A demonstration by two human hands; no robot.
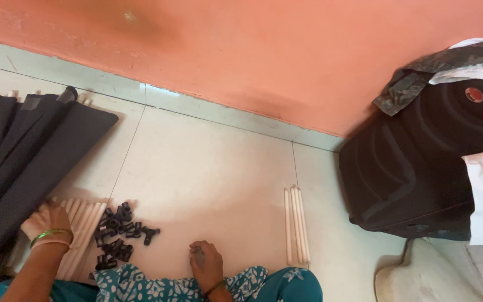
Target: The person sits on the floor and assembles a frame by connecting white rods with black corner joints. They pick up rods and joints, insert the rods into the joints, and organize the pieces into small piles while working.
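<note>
My left hand (pixel 50 221), with green bangles on the wrist, rests palm down on a row of cream rods (pixel 82 232) lying on the tiled floor. Beside those rods sits a pile of several small black plastic connectors (pixel 119 234). My right hand (pixel 203 262) is low near my knee, fingers curled around a small dark piece that looks like a connector. Three more cream rods (pixel 296 225) lie side by side to the right.
Folded black fabric panels (pixel 26 156) lie at the left over more rods. A black bag (pixel 415 168) with clothes on top stands against the orange wall (pixel 264 50) at the right. A pale cushion (pixel 420 277) sits at bottom right.
</note>
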